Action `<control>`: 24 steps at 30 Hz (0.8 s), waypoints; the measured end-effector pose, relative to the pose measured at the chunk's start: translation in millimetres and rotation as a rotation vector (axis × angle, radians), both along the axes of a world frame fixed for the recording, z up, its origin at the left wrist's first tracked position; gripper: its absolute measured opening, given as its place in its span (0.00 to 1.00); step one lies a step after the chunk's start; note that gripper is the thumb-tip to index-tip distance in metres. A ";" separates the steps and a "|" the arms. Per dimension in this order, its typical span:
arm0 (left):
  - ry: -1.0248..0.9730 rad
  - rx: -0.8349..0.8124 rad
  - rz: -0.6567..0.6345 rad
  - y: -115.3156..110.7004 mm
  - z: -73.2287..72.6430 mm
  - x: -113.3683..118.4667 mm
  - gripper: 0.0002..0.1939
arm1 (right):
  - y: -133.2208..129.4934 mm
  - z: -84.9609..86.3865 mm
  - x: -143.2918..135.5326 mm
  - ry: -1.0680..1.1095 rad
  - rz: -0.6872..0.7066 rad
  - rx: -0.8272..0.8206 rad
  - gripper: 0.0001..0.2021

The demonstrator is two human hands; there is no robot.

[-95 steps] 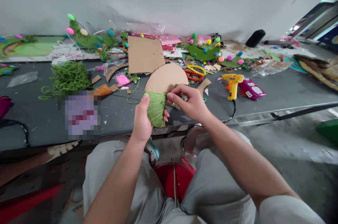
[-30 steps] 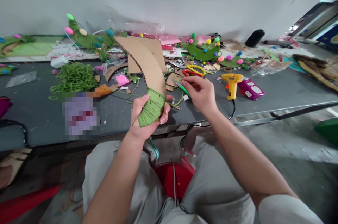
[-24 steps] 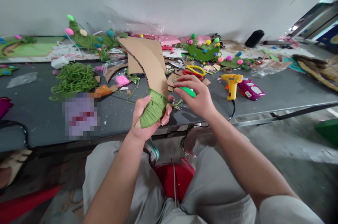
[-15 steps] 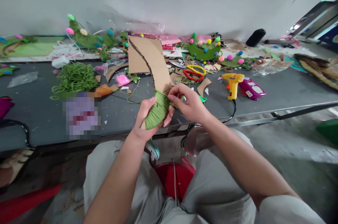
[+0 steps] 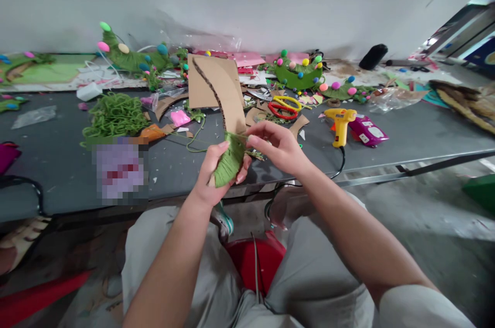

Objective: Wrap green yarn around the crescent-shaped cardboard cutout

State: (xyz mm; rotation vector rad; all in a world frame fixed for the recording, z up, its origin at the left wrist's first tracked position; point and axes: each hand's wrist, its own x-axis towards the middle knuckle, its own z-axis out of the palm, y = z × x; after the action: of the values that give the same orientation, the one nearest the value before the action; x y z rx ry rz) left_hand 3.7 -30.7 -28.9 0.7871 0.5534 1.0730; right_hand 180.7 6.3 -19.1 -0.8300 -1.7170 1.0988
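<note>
My left hand (image 5: 212,173) grips the lower end of a curved cardboard piece (image 5: 229,96), its thumb on the front and its fingers behind. Green yarn (image 5: 229,160) is wound closely round that lower end, while the upper part is bare cardboard with a ragged corrugated edge. At the right side of the winding, my right hand (image 5: 280,147) pinches a strand of the yarn between thumb and forefinger. The strand runs across the cardboard at the top of the winding, and a thin length also trails left towards a loose heap of green yarn (image 5: 116,116).
A yellow glue gun (image 5: 341,124) lies right, beside a purple-and-white packet (image 5: 369,131). Scissors with red and yellow handles (image 5: 285,106) lie among scraps behind my right hand. Green crescents with coloured pompoms (image 5: 299,75) line the wall. A square cardboard sheet (image 5: 197,91) stands behind the curved piece.
My right hand has drawn slightly to the right, away from the winding, and a strand now shows stretched to its fingers. The cardboard has tilted a little and its top sits slightly lower.
</note>
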 end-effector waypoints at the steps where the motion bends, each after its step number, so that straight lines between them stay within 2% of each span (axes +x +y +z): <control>1: 0.019 0.001 0.007 -0.1 -0.2 0.5 0.20 | -0.2 1.2 0.0 -0.036 -0.003 0.018 0.13; 5: 0.148 -0.018 0.043 -0.7 -1.6 2.1 0.20 | -0.8 4.5 -1.4 -0.020 0.006 0.036 0.14; 11: 0.422 0.004 0.127 -1.3 -8.9 1.2 0.18 | 0.3 6.9 0.6 0.242 0.083 -0.166 0.16; 15: 0.548 0.086 0.201 -2.3 -8.6 0.0 0.18 | -1.7 10.1 1.5 0.145 0.065 -0.176 0.19; 20: 0.776 0.238 0.384 -5.5 0.0 -2.9 0.13 | -2.3 9.5 3.1 -0.053 0.080 -0.040 0.16; 24: 1.000 0.334 0.511 -7.4 5.5 -7.3 0.17 | -2.0 5.8 7.2 -0.030 0.133 -0.048 0.13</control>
State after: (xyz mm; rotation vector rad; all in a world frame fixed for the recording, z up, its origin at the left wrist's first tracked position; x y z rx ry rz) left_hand -3.6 -38.1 -23.5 1.5407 1.5039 1.2032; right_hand 187.9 4.4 -13.2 -0.7741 -1.7978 1.2266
